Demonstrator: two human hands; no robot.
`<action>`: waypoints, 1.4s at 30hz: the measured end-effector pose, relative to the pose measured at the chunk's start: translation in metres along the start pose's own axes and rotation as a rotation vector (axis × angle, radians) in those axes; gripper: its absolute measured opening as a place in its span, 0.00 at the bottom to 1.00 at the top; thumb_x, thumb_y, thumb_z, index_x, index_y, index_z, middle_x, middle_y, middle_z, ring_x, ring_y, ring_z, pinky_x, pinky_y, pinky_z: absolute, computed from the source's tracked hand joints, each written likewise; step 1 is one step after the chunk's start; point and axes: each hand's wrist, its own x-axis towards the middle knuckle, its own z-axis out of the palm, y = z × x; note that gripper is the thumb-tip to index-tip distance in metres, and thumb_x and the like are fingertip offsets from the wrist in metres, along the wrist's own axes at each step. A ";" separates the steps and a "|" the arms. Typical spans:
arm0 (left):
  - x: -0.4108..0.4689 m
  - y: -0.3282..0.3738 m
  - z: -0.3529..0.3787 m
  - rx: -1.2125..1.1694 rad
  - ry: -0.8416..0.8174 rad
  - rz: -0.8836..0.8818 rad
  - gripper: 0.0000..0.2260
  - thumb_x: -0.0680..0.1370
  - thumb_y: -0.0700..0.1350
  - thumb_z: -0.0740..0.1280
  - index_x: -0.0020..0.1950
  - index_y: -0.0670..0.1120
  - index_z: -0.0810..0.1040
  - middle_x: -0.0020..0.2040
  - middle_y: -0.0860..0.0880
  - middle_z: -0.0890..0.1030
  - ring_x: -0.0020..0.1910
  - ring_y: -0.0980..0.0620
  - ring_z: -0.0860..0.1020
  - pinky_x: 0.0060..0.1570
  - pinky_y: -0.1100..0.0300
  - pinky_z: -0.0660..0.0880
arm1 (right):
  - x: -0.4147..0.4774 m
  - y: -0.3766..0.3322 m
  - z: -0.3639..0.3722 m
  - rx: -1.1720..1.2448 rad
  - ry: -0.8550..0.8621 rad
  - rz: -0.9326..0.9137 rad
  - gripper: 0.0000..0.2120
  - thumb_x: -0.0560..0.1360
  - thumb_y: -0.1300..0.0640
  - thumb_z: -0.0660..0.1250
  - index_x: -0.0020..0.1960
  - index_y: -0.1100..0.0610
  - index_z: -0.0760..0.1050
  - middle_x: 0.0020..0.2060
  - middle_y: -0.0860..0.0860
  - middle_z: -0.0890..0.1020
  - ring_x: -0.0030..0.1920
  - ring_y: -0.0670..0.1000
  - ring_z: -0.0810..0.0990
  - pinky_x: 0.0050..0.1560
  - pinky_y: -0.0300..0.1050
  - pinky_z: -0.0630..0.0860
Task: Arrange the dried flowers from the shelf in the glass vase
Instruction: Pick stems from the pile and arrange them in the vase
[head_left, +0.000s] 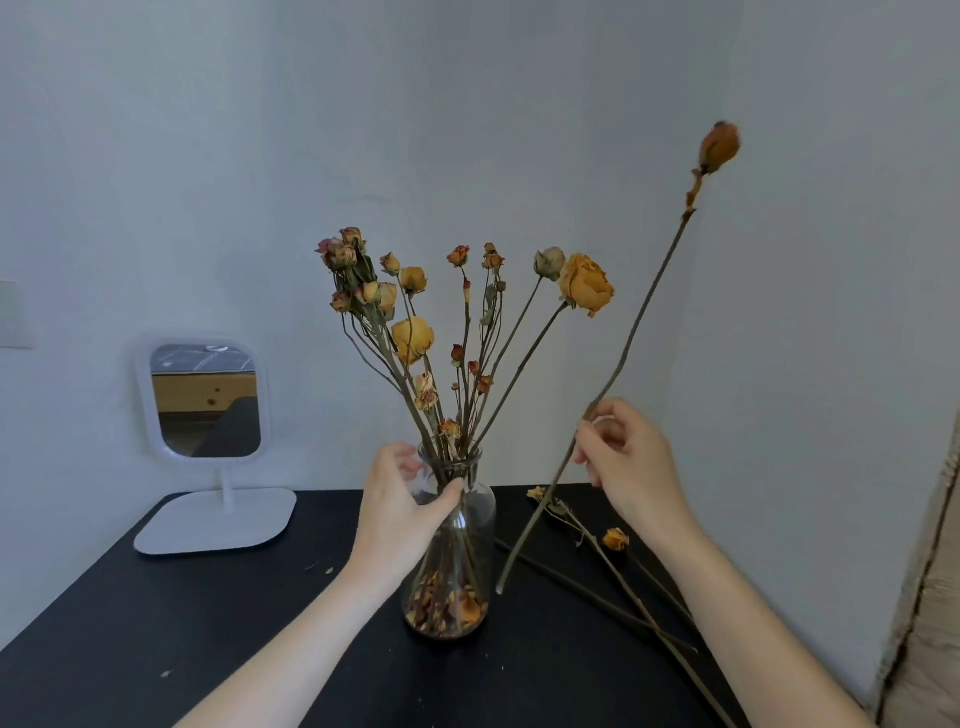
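Steadying the glass vase by its neck, the left hand wraps around it, probably so it won't tip. The right hand pinches a long dried rose stem, tilted just beside the vase and ready to slot in, I'd guess. The vase sits mid-desk holding dried roses and loose petals at the bottom. Spare stems lie toward the right edge.

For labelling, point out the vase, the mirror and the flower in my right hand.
vase (484, 540): head view, glass wall.
mirror (205, 400): head view, its glass.
flower (719, 148): head view, its bud.
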 end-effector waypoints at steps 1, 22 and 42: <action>0.004 0.001 0.002 -0.004 -0.049 -0.008 0.26 0.69 0.50 0.74 0.62 0.48 0.65 0.54 0.56 0.71 0.54 0.58 0.71 0.53 0.65 0.69 | 0.002 -0.005 0.000 0.028 0.007 -0.015 0.05 0.76 0.59 0.63 0.44 0.49 0.72 0.29 0.49 0.78 0.24 0.40 0.72 0.28 0.34 0.70; 0.029 -0.010 0.012 0.085 -0.149 -0.018 0.23 0.68 0.52 0.74 0.57 0.49 0.70 0.49 0.58 0.74 0.48 0.60 0.72 0.38 0.75 0.64 | 0.018 -0.057 0.026 0.017 0.056 -0.392 0.08 0.77 0.59 0.60 0.44 0.47 0.68 0.33 0.44 0.75 0.34 0.42 0.75 0.34 0.37 0.75; 0.024 -0.011 0.011 0.105 -0.118 0.014 0.28 0.68 0.54 0.74 0.62 0.46 0.69 0.57 0.51 0.79 0.49 0.60 0.73 0.49 0.66 0.69 | 0.029 -0.057 0.068 -0.489 0.019 -0.254 0.07 0.76 0.55 0.65 0.49 0.56 0.78 0.36 0.50 0.79 0.37 0.49 0.78 0.37 0.42 0.76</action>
